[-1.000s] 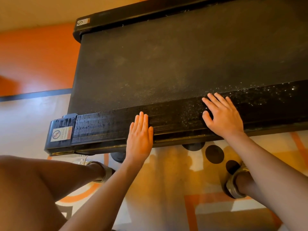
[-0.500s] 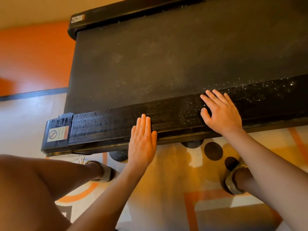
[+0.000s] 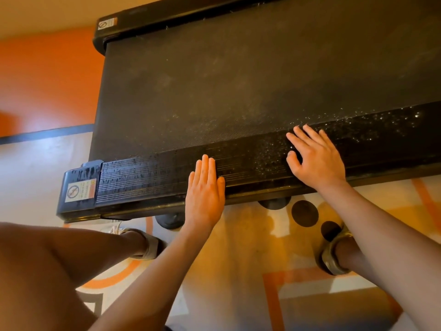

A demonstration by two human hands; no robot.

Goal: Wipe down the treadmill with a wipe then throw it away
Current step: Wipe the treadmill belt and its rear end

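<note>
Orange, cream and grey patterned flooring (image 3: 250, 259) is lying under a black treadmill (image 3: 238, 80), which is filling most of the view from above.

The left hand (image 3: 205, 194) is lying flat on the treadmill's near side rail (image 3: 155, 173), fingers straight and held together, with the heel of the palm hanging over the rail's near edge. The right hand (image 3: 312, 158) is pressing flat on the same rail further toward the right, its fingers straight and fanned apart and its fingertips reaching the seam where the rail is meeting the belt (image 3: 238, 68). Neither hand is curling round anything; whether a wipe is lying under either palm cannot be told.

Between the left hand and the near left corner, the rail is looking wet and streaked. Around and beyond the right hand, white specks (image 3: 358, 130) are dotting the rail. At the near left corner, an end cap (image 3: 71, 173) is carrying a warning sticker (image 3: 81, 190); a second sticker (image 3: 107, 23) is sitting at the far left corner.

Under the near edge, two round black feet (image 3: 170, 220) are showing. Below them, the person's feet are standing in grey sandals, the left sandal (image 3: 150, 246) beside the left forearm and the right sandal (image 3: 331, 254) near two black circles (image 3: 304, 213) in the floor pattern.
</note>
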